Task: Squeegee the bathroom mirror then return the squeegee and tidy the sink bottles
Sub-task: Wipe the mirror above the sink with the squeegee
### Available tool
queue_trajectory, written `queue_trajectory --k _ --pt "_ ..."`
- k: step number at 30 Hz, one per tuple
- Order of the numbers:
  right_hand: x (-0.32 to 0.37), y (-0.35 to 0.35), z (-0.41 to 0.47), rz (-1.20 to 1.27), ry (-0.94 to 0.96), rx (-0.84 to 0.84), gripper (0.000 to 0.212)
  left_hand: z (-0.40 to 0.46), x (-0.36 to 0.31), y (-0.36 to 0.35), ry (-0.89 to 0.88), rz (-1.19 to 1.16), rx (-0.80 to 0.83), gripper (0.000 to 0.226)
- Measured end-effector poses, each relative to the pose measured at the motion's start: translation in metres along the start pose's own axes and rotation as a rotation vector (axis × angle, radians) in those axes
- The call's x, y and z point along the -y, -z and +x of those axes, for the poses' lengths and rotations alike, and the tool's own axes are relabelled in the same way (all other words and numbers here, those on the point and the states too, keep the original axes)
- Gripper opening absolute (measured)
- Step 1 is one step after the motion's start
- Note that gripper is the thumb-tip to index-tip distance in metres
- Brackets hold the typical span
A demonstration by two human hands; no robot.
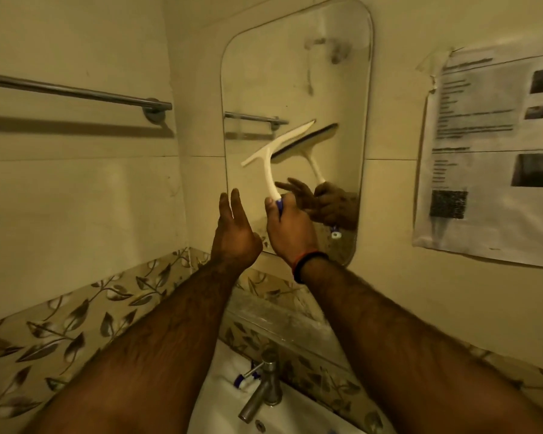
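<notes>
A white squeegee [275, 151] with a blue handle end and a dark blade is seen. Cream wall tiles [76, 189] are bordered by a leaf-patterned tile band [76, 324] in brown and beige. A black and red wristband [308, 264] is worn. The tap [264, 393] is silver-grey, the basin [220, 399] white.

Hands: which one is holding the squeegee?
The right hand, wearing the wristband, grips the squeegee handle. The left hand is open and empty.

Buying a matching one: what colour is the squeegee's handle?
White squeegee, with a blue grip end; head view.
</notes>
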State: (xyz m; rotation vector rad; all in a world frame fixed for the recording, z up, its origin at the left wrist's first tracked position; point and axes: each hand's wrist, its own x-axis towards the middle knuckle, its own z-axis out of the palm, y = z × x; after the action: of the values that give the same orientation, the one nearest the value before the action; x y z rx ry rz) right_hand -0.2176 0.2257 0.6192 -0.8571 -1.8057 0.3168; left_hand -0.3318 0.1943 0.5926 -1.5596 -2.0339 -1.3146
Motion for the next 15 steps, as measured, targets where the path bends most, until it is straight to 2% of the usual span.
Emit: queue_trajectory --k 5,11,15 --pt "0.036 -0.01 0.052 0.071 0.022 -0.121 0.027 0.018 0.01 0.005 0.001 -0.013 0.0 0.109" --pt "0.07 -0.027 0.104 0.287 0.061 -0.083 0.026 0.03 0.026 -0.003 -0.01 0.041 -0.029 0.106" --pt "0.077 -0.046 0.127 0.305 0.058 -0.071 0.028 0.035 0.037 -0.012 0.026 0.002 -0.027 0.103"
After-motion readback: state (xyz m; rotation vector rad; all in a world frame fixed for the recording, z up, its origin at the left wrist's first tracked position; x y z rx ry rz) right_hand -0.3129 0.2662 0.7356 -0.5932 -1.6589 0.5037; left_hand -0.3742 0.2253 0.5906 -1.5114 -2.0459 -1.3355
